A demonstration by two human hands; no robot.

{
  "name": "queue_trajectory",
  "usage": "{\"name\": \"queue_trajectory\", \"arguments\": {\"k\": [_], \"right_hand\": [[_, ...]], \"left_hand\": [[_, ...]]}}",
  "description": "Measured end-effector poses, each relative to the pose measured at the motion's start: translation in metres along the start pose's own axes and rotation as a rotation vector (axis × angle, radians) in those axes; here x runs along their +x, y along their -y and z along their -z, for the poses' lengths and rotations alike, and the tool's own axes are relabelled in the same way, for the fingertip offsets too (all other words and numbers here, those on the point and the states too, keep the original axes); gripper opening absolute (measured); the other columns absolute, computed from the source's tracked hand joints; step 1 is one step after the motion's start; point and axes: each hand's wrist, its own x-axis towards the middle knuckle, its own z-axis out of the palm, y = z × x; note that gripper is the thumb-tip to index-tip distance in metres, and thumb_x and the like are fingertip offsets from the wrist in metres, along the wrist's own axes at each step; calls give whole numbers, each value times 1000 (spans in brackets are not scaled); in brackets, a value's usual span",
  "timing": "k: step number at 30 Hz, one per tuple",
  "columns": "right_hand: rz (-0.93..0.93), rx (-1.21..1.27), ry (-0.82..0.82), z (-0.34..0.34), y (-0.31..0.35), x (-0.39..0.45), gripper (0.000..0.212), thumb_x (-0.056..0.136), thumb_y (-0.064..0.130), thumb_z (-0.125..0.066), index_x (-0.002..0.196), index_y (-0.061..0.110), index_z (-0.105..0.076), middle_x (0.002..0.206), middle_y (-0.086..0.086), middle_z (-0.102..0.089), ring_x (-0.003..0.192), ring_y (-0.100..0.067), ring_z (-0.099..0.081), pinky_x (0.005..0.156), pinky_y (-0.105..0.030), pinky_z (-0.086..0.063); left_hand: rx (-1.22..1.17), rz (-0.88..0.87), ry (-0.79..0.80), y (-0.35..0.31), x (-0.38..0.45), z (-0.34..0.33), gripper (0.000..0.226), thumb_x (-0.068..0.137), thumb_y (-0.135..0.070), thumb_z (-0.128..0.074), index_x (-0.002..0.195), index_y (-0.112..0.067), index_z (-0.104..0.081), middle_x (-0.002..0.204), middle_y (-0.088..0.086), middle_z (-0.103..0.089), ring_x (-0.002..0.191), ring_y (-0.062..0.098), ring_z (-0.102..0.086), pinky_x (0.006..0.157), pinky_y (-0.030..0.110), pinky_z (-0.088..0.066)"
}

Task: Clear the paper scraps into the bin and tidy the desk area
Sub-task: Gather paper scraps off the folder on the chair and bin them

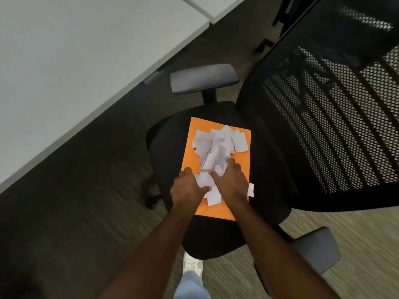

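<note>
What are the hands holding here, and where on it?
Both the left hand and right hand gather white paper scraps at the pile's near end.

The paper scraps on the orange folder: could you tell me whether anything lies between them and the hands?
Nothing visible does: the left hand and right hand already rest on the paper scraps.

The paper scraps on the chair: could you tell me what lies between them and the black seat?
In the head view, an orange folder lies flat on the chair seat, under the paper scraps; both hands rest on them.
</note>
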Motion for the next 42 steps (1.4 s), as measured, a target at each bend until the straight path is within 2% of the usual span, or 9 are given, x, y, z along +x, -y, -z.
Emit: {"name": "queue_trajectory", "arguments": {"k": [5,11,15,20,24,28,34,38,42], "right_hand": [[-19,57,10,-7,4,10,59,88,41,-72,133,21,-39,130,-6,-58,110,-25,-65,88,-37,-57],[-4,161,-91,-13,-8,15,49,89,16,-72,128,21,-44,126,-6,-63,113,-27,-64,89,-39,-53],[-29,202,-112,-8,-18,16,53,87,10,-73,131,22,-45,126,-6,-64,116,-28,-63,90,-42,-54],[-80,236,-172,3,-32,15,52,89,13,-72,135,24,-49,131,-8,-63,121,-30,-60,91,-45,-55],[-57,332,-236,14,-47,11,46,89,11,-71,131,23,-55,130,-7,-64,121,-30,-61,95,-46,-55],[-56,440,-238,23,-59,4,41,88,11,-71,126,24,-61,125,-2,-67,116,-24,-63,87,-32,-49],[-61,498,-228,25,-73,-13,33,86,11,-73,118,20,-68,119,-3,-70,103,-13,-60,85,-31,-49],[-115,553,-203,28,-80,-23,28,86,12,-75,114,18,-71,112,-4,-71,100,-17,-64,83,-38,-56],[-119,575,-210,34,-90,-38,25,85,10,-75,108,19,-74,104,-4,-73,92,-19,-67,68,-26,-51]], "left_hand": [[-119,61,44,-1,10,-11,65,72,-60,-80,118,-20,-56,117,2,-66,105,24,-66,83,36,-56],[-219,53,13,8,15,-20,59,78,-54,-78,121,-16,-64,118,4,-68,108,27,-65,84,36,-52],[-278,68,72,11,15,-17,36,79,-48,-78,71,-20,-57,73,0,-62,79,26,-67,60,30,-46],[-311,115,112,12,17,-13,45,78,-42,-81,57,-19,-49,57,-2,-47,53,14,-50,52,24,-37],[-320,121,167,16,23,-13,37,79,-41,-81,63,-18,-57,67,1,-59,65,18,-60,64,33,-53],[-401,116,218,20,26,-10,33,79,-36,-83,65,-19,-59,80,5,-66,76,25,-69,73,42,-63],[-611,128,283,32,23,-8,22,80,-23,-84,88,-7,-71,95,9,-74,80,24,-74,62,41,-65],[-713,67,363,40,17,0,16,79,-20,-85,85,-18,-70,90,-2,-73,77,12,-71,54,30,-61],[-800,63,337,47,12,14,14,78,-16,-86,82,-17,-72,82,-4,-73,72,9,-72,50,29,-59]]}}
